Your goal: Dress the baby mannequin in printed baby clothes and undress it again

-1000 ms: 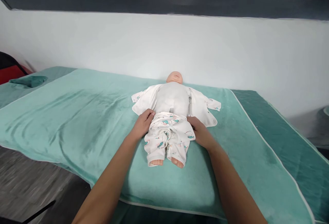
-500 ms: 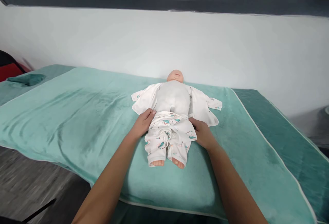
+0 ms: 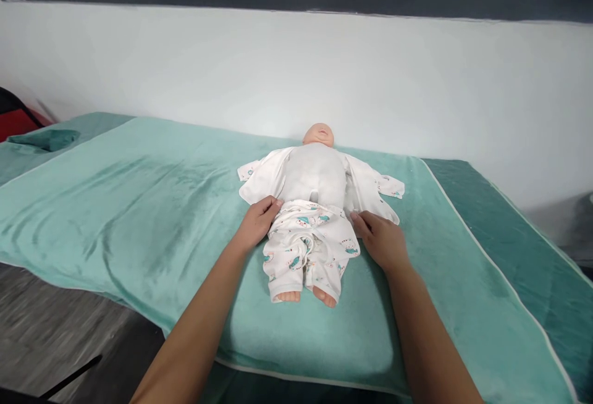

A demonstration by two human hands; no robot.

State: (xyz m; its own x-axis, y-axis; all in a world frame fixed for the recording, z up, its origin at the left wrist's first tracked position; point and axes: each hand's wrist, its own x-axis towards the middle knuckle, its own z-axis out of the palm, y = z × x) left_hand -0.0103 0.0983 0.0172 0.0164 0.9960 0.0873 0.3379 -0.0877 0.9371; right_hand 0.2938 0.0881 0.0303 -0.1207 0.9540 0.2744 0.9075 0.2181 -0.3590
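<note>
A baby doll (image 3: 316,172) lies on its back on a teal towel (image 3: 139,206), head toward the wall. It wears white printed trousers (image 3: 308,246), and a matching white top (image 3: 370,191) lies spread open under its bare torso. My left hand (image 3: 257,223) grips the trousers' waistband at the doll's left hip, fingers curled. My right hand (image 3: 382,240) rests at the other hip, where the waistband meets the open top's edge, fingers bent; what they pinch is hidden.
The towel covers a padded table against a white wall (image 3: 296,76). A darker teal cover (image 3: 532,249) shows at the right. A folded teal cloth (image 3: 44,139) lies far left beside something red (image 3: 16,123). Dark floor (image 3: 55,336) is lower left.
My right hand has slid a little to the right, off the trousers toward the top's edge. The view has tilted slightly down. The left hand stays at the waistband.
</note>
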